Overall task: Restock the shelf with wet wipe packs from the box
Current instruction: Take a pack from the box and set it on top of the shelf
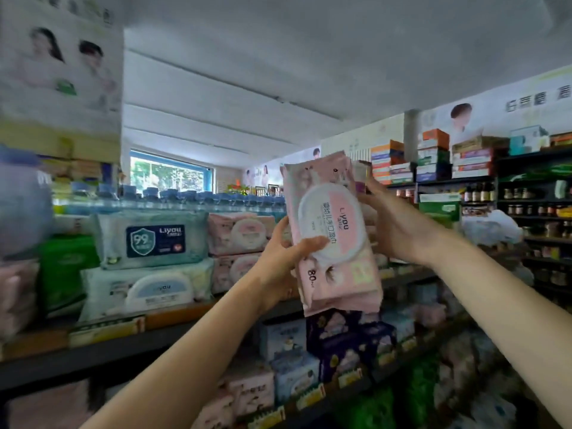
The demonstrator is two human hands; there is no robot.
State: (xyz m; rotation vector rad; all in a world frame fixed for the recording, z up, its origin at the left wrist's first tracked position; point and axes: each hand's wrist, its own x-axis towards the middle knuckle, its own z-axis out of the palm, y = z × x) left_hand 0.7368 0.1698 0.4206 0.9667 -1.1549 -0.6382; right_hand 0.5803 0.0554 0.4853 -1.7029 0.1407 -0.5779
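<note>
I hold a pink wet wipe pack (334, 264) upright in front of the upper shelf (173, 314), its white oval lid facing me. A second pink pack seems to sit behind it. My left hand (286, 258) grips the pack's left edge, thumb curled over the lid. My right hand (399, 224) grips its right side from behind, fingers wrapped round the top corner. Pink packs (238, 233) are stacked two high on the shelf just left of the held pack. The box is out of view.
Teal and white wipe packs (151, 239) fill the shelf's left part, with blue-capped bottles (185, 199) behind. Lower shelves (349, 385) carry dark blue and pale packs. A dark rack (538, 218) with jars and stacked boxes stands at the right.
</note>
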